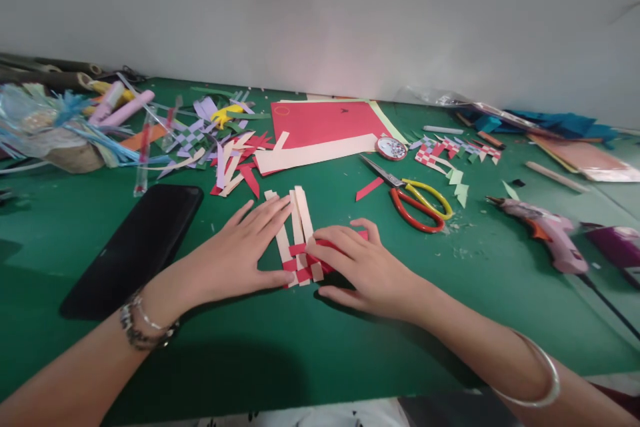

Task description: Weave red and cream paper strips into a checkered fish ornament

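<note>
Cream and red paper strips [299, 227] lie on the green table, interlaced in a small check at their near end. My left hand [250, 240] rests flat with fingers stretched out; its fingertips touch the far part of the cream strips and its thumb presses the woven corner. From the right, my right hand [365, 267] lies over the red strips, its fingers spread and touching the weave. The fingers hide part of the red strips. A loose red strip [370, 189] lies beyond, near the scissors [410, 193] with red and yellow handles.
A black phone [135, 247] lies left of my left hand. A glue gun [545, 230] sits at the right. Behind are red paper sheets [325, 123], a round tin of pins [391, 147], woven paper pieces [435, 150] and heaped paper strips [235, 160].
</note>
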Action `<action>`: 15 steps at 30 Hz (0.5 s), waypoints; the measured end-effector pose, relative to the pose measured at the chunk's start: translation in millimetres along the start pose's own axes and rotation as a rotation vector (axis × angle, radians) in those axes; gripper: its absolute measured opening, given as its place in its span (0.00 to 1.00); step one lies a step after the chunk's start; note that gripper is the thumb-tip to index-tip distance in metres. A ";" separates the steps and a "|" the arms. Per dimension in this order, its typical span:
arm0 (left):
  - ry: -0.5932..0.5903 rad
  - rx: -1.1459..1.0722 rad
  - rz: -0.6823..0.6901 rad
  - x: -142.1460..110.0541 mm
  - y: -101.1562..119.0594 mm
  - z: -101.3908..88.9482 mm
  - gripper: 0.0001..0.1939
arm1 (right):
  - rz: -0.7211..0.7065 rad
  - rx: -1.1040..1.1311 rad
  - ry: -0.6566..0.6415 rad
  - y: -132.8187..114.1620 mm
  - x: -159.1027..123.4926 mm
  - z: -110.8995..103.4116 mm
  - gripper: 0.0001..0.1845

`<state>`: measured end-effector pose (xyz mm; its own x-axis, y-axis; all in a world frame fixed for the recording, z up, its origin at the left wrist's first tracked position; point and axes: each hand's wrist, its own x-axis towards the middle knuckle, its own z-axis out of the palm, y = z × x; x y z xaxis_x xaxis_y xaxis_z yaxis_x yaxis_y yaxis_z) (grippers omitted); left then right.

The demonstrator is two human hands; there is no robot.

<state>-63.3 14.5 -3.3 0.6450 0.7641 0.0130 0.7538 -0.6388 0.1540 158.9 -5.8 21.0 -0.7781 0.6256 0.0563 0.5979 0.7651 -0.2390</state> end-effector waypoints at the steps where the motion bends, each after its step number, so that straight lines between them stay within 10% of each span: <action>1: -0.016 0.004 0.006 -2.3 -0.7 0.3 0.43 | 0.014 0.003 -0.006 -0.5 0.7 1.6 0.22; 15: 0.035 -0.115 0.049 0.1 17.6 -9.6 0.23 | 0.143 0.027 0.057 -2.0 9.3 9.1 0.23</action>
<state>-51.2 4.2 8.9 0.6742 0.7363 0.0571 0.7009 -0.6623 0.2648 148.7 -2.9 13.2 -0.6730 0.7359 0.0743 0.6956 0.6639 -0.2746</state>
